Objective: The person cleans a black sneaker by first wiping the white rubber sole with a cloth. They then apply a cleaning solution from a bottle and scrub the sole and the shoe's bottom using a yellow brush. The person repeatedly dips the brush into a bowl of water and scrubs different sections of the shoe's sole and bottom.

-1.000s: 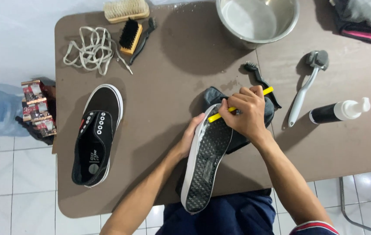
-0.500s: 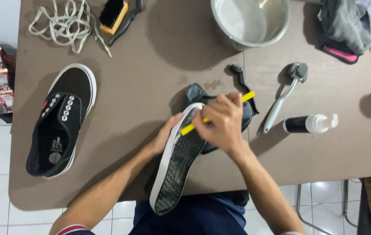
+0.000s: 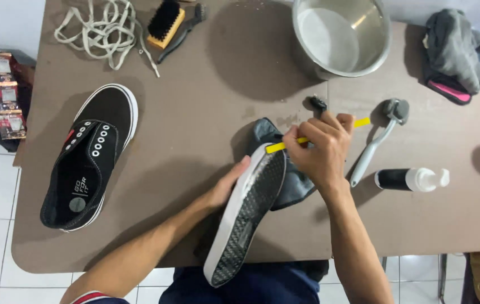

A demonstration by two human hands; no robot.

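The right hand's (image 3: 321,147) fingers (image 3: 307,130) were clamped on a yellow brush (image 3: 276,147), set against the upturned shoe (image 3: 248,217). That shoe was gripped on its edge by the left hand (image 3: 230,183) at the desk's (image 3: 195,129) near side, over a dark cloth (image 3: 293,186). A second shoe (image 3: 88,157) lay well apart.

On the counter (image 3: 195,141), an upturned shoe (image 3: 245,217) lay at the near edge, its heel hanging over toward the person. The left hand (image 3: 230,183) pressed its left side; the right hand (image 3: 321,149) sat above its toe, holding a small brush (image 3: 318,135). A cloth (image 3: 290,183) lay under the toe. Well to the left rested a second shoe (image 3: 85,160), with laces (image 3: 102,28) and a scrubbing brush (image 3: 164,22) behind it. A bowl (image 3: 341,34) stood at the far edge. Right of the hands lay a long-handled brush (image 3: 375,143) and, nearer, a bottle (image 3: 411,180) on its side. What seemed to be a bundle of cloth (image 3: 453,53) sat at the far right.
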